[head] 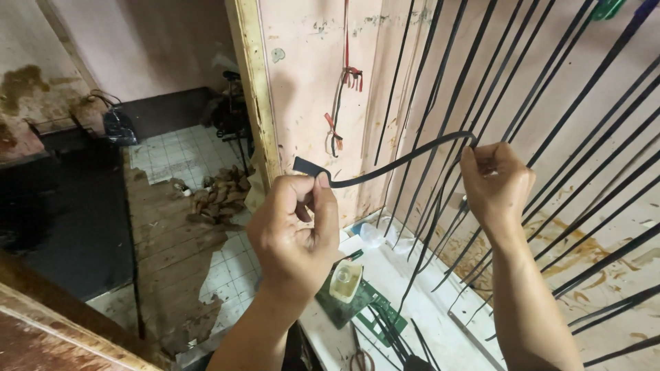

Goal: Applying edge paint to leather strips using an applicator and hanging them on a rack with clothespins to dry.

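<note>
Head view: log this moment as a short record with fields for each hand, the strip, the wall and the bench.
left hand: left hand pinches the free end of the black strip between thumb and fingers
right hand: right hand closed around the same strip farther along, close to the wall
strip: flat, black, curving between the two hands
wall: pink wall with many hanging black strips fanned across it
bench: white bench below, carrying a green cutting mat and scissors
floor: worn tiles at left
</note>
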